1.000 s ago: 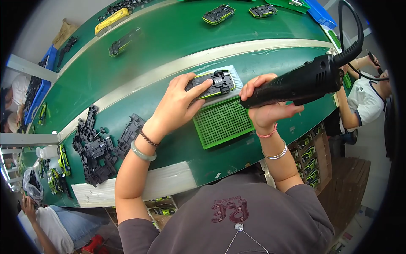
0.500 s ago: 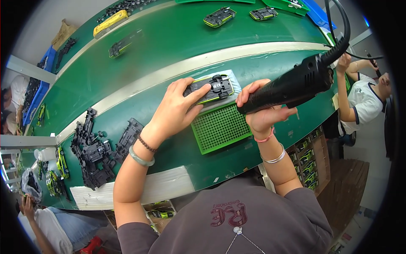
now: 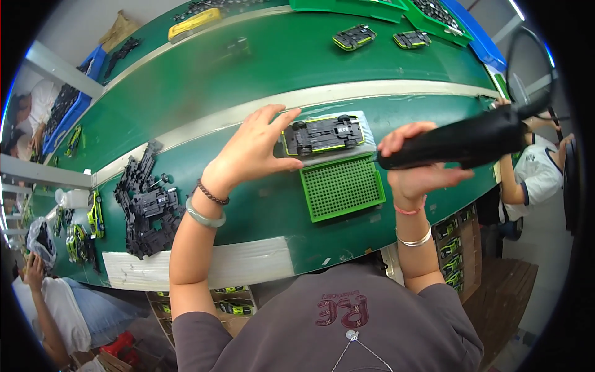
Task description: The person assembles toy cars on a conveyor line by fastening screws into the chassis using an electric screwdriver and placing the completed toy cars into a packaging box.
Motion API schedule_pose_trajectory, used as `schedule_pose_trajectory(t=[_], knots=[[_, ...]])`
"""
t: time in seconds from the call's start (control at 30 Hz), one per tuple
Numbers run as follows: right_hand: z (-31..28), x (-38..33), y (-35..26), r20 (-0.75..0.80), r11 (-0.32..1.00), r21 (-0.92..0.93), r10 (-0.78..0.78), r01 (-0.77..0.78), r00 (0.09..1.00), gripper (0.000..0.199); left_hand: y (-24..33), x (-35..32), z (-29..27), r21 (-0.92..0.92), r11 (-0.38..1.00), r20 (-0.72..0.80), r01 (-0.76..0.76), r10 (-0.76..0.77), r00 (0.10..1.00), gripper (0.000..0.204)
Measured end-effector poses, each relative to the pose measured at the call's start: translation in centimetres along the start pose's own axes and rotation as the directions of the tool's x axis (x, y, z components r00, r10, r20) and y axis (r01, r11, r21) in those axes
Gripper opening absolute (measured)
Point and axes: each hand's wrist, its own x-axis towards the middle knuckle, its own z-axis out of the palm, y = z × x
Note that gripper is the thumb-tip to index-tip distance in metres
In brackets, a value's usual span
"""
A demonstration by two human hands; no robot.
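Observation:
A toy car (image 3: 325,134) lies upside down on a pale blue pad (image 3: 367,127), its black chassis with wheels upward and a lime-green rim around it. My left hand (image 3: 253,149) is at the car's left end, fingers spread, thumb and forefinger apart, with nothing held. In my right hand (image 3: 418,183) is a black electric screwdriver (image 3: 452,144), its cable running from the rear end at the right. The tool is held roughly level, its front end right of the car and near the corner of a green perforated tray (image 3: 344,189); its bit is hard to make out.
Black plastic chassis parts (image 3: 152,214) are heaped left of my left forearm. Across a pale divider (image 3: 217,124), more overturned cars (image 3: 354,37) lie on the far green surface, near green bins (image 3: 437,22). Co-workers sit at left and right. Boxed cars (image 3: 451,254) stand below the table edge.
My left hand has let go of the toy car and drawn back to its left, fingers opening. The screwdriver stays in my right hand, turned a little more level. The whole view has shifted.

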Motion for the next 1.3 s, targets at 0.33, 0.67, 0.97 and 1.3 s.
schedule_pose_trajectory(t=[0.33,0.67,0.97,1.3], knots=[[10.0,2.8,4.1,0.207,0.987,-0.043,0.163,-0.157,0.965,0.104,-1.2,0.1,-0.1,-0.002,1.0,-0.032,-0.02,0.02,0.999,0.055],[10.2,1.8,6.3,0.233,0.966,-0.185,0.219,-0.178,0.947,0.104,-1.3,0.0,-0.1,-0.015,1.0,0.012,-0.003,0.003,1.0,0.054],[10.1,1.7,7.9,0.309,0.957,-0.225,0.251,-0.186,0.917,0.095,-1.9,-0.1,-0.2,-0.07,0.998,-0.003,-0.001,0.001,1.0,0.049],[9.9,1.6,8.5,0.328,0.983,-0.161,0.134,-0.084,0.935,0.077,-0.3,0.5,-0.8,-0.242,0.968,0.016,0.066,-0.065,0.998,0.057]])
